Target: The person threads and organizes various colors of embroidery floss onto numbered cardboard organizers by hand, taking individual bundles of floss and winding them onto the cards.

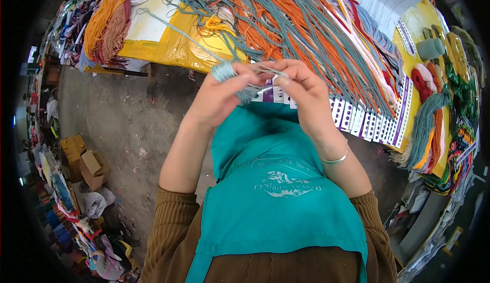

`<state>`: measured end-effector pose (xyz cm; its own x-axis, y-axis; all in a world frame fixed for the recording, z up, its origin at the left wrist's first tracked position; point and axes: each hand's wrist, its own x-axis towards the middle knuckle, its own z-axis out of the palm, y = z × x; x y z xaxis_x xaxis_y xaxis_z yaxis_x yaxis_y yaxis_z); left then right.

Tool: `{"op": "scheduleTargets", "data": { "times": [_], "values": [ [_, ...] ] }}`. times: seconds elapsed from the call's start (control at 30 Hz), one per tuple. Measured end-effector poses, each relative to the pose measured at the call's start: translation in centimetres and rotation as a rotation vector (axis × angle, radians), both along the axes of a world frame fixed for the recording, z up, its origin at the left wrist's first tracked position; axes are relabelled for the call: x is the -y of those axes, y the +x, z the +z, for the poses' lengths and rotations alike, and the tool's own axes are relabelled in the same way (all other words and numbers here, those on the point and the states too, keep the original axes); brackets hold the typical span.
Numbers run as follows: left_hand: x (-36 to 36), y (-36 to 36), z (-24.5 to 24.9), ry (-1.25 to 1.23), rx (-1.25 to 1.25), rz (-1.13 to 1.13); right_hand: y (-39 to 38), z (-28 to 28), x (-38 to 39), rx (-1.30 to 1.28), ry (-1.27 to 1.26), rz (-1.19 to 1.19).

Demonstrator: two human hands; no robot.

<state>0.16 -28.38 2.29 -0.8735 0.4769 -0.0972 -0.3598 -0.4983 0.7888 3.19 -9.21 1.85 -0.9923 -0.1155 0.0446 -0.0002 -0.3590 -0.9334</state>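
Pale blue-green thread is wound in a small bundle around the fingers of my left hand, which is closed on it. My right hand pinches a strand of the same thread between thumb and fingers, a little to the right. A length of the thread runs from the bundle up and left onto the table. Both hands are above the table's front edge, over my teal apron. Just beyond them, long orange threads and grey-teal threads lie over punched cards.
The yellow-covered table carries a yellow-orange skein at left and printed sheets at back right. A grey-green thread cone stands at right, near more skeins. Cardboard boxes are on the floor at left.
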Motion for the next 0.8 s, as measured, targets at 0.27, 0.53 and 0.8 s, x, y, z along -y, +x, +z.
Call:
{"op": "scheduleTargets", "data": {
  "times": [0.27, 0.53, 0.8],
  "values": [
    [7.7, -1.1, -1.3, 0.817, 0.212, -0.027, -1.5, 2.1, -4.4, 0.214, -0.806, -0.011],
    [36.3, 1.4, -4.7, 0.480, 0.040, 0.669, -1.0, 6.4, -30.1, 0.104, -0.071, -1.000],
    [38.6, 3.6, -2.6, 0.247, -0.091, 0.801, 3.0, 13.8, -48.3, -0.168, 0.780, -1.294]
  ]
}}
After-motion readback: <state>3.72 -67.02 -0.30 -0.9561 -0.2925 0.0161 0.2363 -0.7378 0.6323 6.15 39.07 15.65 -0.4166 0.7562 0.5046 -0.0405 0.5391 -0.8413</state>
